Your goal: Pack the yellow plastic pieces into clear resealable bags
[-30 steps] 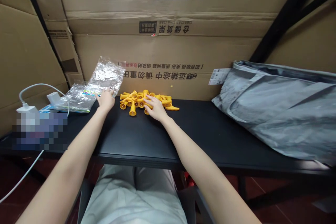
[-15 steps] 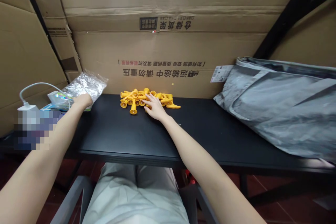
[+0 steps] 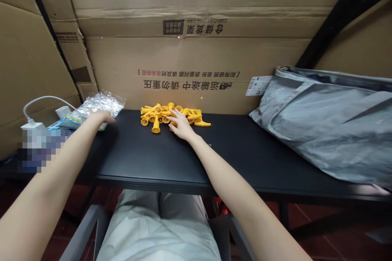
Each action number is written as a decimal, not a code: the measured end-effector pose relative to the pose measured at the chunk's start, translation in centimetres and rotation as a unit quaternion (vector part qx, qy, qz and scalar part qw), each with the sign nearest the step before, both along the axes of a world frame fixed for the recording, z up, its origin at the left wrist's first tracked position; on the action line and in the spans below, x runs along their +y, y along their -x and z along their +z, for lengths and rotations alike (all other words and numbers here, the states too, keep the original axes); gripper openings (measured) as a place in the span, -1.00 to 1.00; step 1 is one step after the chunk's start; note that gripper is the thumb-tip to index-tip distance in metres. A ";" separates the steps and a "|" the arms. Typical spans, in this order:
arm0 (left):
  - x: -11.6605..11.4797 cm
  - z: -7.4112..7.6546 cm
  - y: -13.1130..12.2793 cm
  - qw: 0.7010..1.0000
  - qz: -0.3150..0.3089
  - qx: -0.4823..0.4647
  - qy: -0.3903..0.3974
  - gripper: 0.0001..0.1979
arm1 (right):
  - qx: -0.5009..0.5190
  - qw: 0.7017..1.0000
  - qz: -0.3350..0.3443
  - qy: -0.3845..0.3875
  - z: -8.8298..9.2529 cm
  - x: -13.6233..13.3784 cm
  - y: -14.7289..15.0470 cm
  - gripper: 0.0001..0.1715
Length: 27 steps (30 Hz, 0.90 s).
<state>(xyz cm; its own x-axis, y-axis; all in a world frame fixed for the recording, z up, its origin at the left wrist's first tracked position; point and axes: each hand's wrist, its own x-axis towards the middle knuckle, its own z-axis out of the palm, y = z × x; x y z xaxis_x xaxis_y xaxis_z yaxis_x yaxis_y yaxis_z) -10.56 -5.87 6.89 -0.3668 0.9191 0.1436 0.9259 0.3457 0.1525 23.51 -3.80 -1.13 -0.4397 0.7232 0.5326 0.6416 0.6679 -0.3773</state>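
Observation:
On the black tabletop (image 3: 137,153), against the cardboard, lies a pile of yellow plastic pieces (image 3: 156,124). Several have flared, cup-like ends, like small horns; their exact kind I cannot make out. My right hand (image 3: 183,127) rests on the right part of the pile, fingers spread, covering some pieces. To the left, my left hand (image 3: 101,118) is over the near edge of a crinkled clear plastic bag (image 3: 105,104). Its back faces me and its fingers are blurred and partly hidden, so whether it holds anything does not show.
Left of the bag are a white charger (image 3: 33,132) with a white cable (image 3: 49,97) and a flat, colourful packet (image 3: 70,120). A large grey bag (image 3: 321,130) fills the right side. Printed cardboard (image 3: 196,53) stands along the back.
My left hand has moved slightly right along the plastic bag, and the bag has sunk lower and flatter. My right hand and the yellow pieces have stayed in place.

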 end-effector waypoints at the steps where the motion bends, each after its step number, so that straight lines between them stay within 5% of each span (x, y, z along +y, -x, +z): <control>1: 0.1 0.1 -0.8 0.999 -0.008 0.023 0.028 -0.72 | 0.001 1.000 0.000 0.000 0.0 0.0 0.0 -0.53; 6: 0.8 -0.4 -6.3 0.990 -0.135 -0.022 0.025 -0.67 | 0.001 1.000 0.000 0.002 0.0 0.0 0.1 -0.53; 12: 0.9 -3.1 -11.4 0.985 -0.141 -0.089 0.045 -0.60 | -0.016 1.000 -0.007 0.003 0.2 -0.2 0.0 -0.54; 20: 0.7 -6.2 -11.8 0.978 -0.099 -0.142 -0.115 -0.53 | -0.018 1.000 -0.005 -0.006 0.0 0.1 0.0 -0.54; 27: 1.7 -7.6 -11.3 0.970 -0.118 -0.154 -0.143 -0.57 | -0.020 1.000 -0.007 -0.009 0.0 0.1 -0.1 -0.55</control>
<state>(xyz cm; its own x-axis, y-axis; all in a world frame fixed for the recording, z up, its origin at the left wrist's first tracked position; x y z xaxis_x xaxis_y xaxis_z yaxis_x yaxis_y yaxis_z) 0.78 -4.20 -0.69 -0.2172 0.9212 0.3228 0.8690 0.0319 0.4938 23.57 -3.71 -1.10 -0.4506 0.7196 0.5284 0.6655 0.6653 -0.3384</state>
